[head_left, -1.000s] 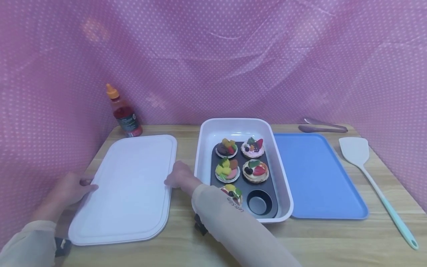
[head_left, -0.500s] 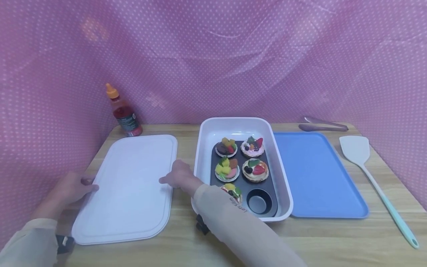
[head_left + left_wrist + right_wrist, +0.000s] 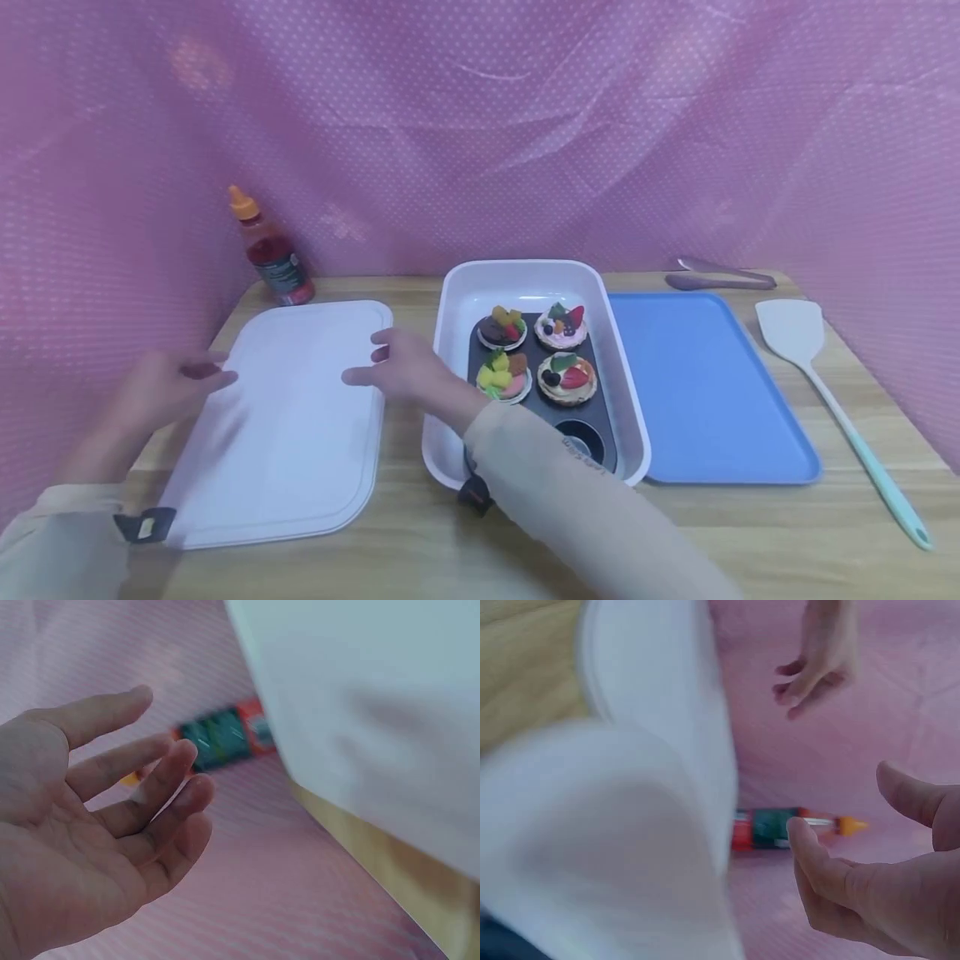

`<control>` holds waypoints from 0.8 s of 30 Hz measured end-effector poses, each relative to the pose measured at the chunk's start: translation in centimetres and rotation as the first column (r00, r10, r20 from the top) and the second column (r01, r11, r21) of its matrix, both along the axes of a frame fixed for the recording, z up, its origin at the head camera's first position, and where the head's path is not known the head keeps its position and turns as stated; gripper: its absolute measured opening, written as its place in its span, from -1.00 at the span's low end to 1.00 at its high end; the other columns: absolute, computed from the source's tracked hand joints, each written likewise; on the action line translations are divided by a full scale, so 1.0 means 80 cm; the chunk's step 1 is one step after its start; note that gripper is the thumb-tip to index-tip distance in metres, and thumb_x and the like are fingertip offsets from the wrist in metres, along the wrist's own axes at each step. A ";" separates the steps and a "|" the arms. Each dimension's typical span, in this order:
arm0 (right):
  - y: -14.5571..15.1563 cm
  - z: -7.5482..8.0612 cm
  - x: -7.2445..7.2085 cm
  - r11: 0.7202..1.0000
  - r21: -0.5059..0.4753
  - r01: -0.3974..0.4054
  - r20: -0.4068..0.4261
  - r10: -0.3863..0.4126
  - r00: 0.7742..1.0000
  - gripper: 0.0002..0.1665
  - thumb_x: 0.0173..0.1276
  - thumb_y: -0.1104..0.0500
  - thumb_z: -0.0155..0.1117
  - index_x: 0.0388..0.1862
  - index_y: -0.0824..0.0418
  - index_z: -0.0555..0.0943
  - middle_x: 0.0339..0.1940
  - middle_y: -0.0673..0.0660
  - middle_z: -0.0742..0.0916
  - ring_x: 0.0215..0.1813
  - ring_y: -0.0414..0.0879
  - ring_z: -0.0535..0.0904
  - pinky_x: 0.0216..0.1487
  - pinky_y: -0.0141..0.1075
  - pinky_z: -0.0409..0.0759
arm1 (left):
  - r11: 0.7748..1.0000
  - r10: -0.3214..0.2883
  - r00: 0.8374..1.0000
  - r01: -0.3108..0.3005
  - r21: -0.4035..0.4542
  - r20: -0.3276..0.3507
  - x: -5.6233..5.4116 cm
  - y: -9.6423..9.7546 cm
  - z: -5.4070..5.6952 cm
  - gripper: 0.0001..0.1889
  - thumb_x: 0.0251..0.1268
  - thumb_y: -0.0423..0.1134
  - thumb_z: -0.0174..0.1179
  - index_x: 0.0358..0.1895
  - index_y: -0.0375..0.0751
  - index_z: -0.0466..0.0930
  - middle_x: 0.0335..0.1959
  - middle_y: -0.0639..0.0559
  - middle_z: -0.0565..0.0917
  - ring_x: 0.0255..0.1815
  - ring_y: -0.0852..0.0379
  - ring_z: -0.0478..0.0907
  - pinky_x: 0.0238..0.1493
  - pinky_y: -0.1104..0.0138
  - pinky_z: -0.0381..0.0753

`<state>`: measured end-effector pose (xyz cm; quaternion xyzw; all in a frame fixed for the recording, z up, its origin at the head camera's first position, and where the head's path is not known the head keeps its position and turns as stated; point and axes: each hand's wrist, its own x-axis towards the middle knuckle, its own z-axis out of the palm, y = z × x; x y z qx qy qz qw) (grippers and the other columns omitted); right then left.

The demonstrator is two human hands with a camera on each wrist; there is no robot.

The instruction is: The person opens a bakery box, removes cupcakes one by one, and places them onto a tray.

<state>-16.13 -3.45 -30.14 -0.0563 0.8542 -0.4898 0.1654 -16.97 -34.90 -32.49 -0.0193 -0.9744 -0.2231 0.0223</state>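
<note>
A flat white rectangular lid (image 3: 292, 417) with rounded corners and a grooved border lies on the left of the table. My left hand (image 3: 168, 387) hovers at its left edge, fingers loosely bent and holding nothing; in the left wrist view that hand (image 3: 112, 810) has its fingers spread apart. Over the lid's right edge is my right hand (image 3: 408, 367), thumb and fingers parted around nothing. In the right wrist view, the right hand (image 3: 885, 877) is likewise bare. Beside it stands a white deep box (image 3: 637, 433) holding a dark muffin tin (image 3: 525, 408) with fruit tarts (image 3: 567, 379).
A blue tray (image 3: 705, 392) lies right of the box. Further right is a white turner (image 3: 795, 333) with a mint handle, and metal tongs (image 3: 720, 279) lie behind the tray. A red sauce bottle (image 3: 277, 262) stands at the back left. A pink dotted cloth (image 3: 480, 142) surrounds the table.
Both hands have risen off the lid's edges, and their fingers have spread. The lid lies nearly where it was, after a slight shift. My right forearm now covers the front left tart.
</note>
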 end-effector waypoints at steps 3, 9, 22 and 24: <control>0.026 0.020 0.006 0.998 -0.062 -0.022 -0.025 0.020 0.999 -0.20 0.28 -0.03 0.48 0.46 0.13 0.45 0.21 0.09 0.71 0.23 -0.05 0.62 0.19 -0.21 0.63 | 0.996 -0.090 0.992 0.089 -0.019 -0.091 0.002 0.027 0.012 -0.57 0.27 -0.21 0.38 0.08 -0.48 0.65 -0.26 -0.32 0.75 -0.26 -0.13 0.64 -0.47 0.38 0.51; 0.084 0.047 0.018 0.989 -0.144 -0.023 -0.087 0.010 0.996 -0.24 0.31 0.05 0.46 0.45 0.13 0.45 0.19 0.10 0.71 0.25 -0.03 0.62 0.29 -0.13 0.58 | 0.988 -0.153 0.986 0.151 -0.024 -0.072 0.004 0.096 0.034 -0.60 0.31 -0.15 0.35 0.13 -0.30 0.66 -0.20 -0.23 0.76 -0.17 -0.15 0.65 -0.38 0.32 0.55; 0.214 0.033 0.033 0.938 -0.343 0.042 -0.126 -0.090 0.988 -0.31 0.40 0.23 0.33 0.47 0.30 0.38 0.26 0.33 0.65 0.13 -0.03 0.70 0.35 -0.08 0.55 | 0.901 -0.377 0.923 0.386 0.199 -0.081 -0.010 0.234 0.023 -0.63 0.32 -0.22 0.34 0.14 -0.29 0.66 -0.21 -0.08 0.78 -0.12 0.03 0.68 -0.05 0.17 0.65; 0.232 0.027 0.033 0.926 -0.374 0.053 -0.118 -0.105 0.988 -0.32 0.43 0.27 0.27 0.48 0.36 0.34 0.27 0.39 0.61 0.05 -0.09 0.72 0.28 -0.15 0.61 | 0.897 -0.388 0.921 0.388 0.213 -0.041 -0.013 0.253 0.019 -0.61 0.34 -0.19 0.32 0.18 -0.26 0.64 -0.18 -0.08 0.77 -0.08 0.02 0.67 -0.01 0.14 0.65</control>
